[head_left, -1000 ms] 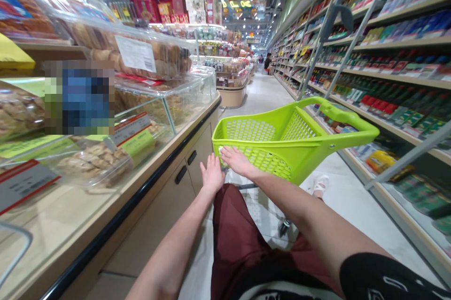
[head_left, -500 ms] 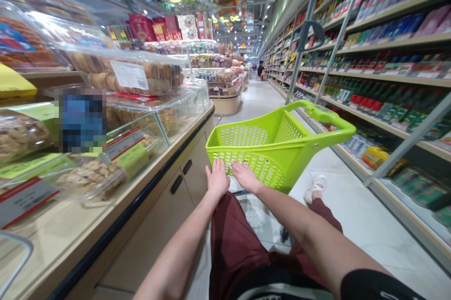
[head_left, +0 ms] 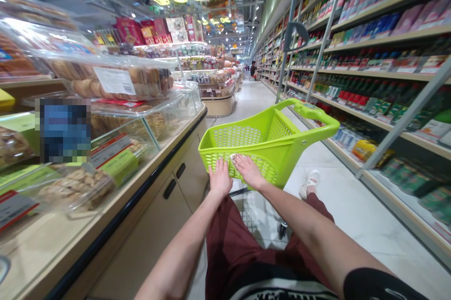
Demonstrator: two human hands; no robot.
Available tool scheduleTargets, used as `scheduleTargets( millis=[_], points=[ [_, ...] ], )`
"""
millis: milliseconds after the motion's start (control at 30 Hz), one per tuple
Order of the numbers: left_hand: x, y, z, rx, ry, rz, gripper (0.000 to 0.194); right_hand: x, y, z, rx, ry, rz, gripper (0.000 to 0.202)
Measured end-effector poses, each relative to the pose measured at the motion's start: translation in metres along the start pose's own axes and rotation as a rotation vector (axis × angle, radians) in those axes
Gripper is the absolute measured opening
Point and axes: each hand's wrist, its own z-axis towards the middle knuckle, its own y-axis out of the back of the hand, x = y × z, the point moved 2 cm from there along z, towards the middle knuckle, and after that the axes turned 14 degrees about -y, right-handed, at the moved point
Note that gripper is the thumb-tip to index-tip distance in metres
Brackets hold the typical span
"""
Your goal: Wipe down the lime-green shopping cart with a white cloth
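Note:
A bright green plastic shopping cart [head_left: 275,161] stands crosswise in front of me, its perforated side towards my hands. My left hand [head_left: 221,179] lies against that side near the left end, fingers stretched out and holding nothing. Beside it, my right hand [head_left: 247,170] rests on the same side, fingers also extended and just below the rim. A small white patch shows at its fingertips; I cannot make out what it is. The cart's handle [head_left: 329,126] is off to the right, with neither hand on it.
On the left runs a display counter [head_left: 165,157] with packaged baked goods [head_left: 120,79] and price tags. Tall shelves [head_left: 373,72] of bottles and cans line the right, with a grey metal post [head_left: 289,32] nearby. A person [head_left: 252,69] is far down the aisle.
The view has turned slightly right, so the cart and shelves appear further left. Both hands have slid a little rightward along the cart's side, the right one also slightly higher.

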Motion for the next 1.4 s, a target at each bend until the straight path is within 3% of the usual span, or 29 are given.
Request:
scheduleTargets(
  millis=[200,300,500,600,767,867,1033,1167,1267,1400],
  points=[
    [-0.005,0.001,-0.001,0.013,-0.008,-0.003,0.063,-0.01,-0.017,-0.036,0.116,-0.057,-0.02,0.036],
    [-0.01,-0.002,0.002,0.031,-0.012,-0.01,0.063,-0.016,-0.001,-0.037,0.069,-0.057,0.018,0.037],
    [-0.026,0.002,0.011,0.019,-0.053,-0.019,0.063,-0.027,0.034,-0.013,-0.113,-0.095,0.054,0.043],
    [-0.031,0.006,0.015,0.0,-0.081,-0.016,0.063,-0.036,0.027,-0.015,-0.073,-0.122,0.021,0.042],
    [-0.035,0.004,0.018,-0.012,-0.109,-0.011,0.064,-0.04,0.0,-0.045,0.086,-0.115,-0.03,0.039],
    [-0.038,0.002,0.016,-0.001,-0.117,-0.022,0.063,-0.037,-0.003,-0.058,0.13,-0.135,-0.024,0.036],
    [-0.045,0.007,0.017,0.022,-0.125,-0.041,0.062,-0.035,0.032,-0.043,-0.055,-0.171,0.053,0.045],
    [-0.051,0.011,0.021,0.01,-0.138,-0.029,0.064,-0.049,0.056,-0.026,-0.16,-0.24,0.058,0.051],
    [-0.055,0.01,0.022,0.007,-0.146,-0.03,0.064,-0.061,0.047,-0.034,-0.087,-0.246,0.02,0.045],
    [-0.058,0.006,0.022,0.009,-0.16,-0.039,0.064,-0.071,0.017,-0.064,0.038,-0.247,-0.029,0.04]
  ],
)
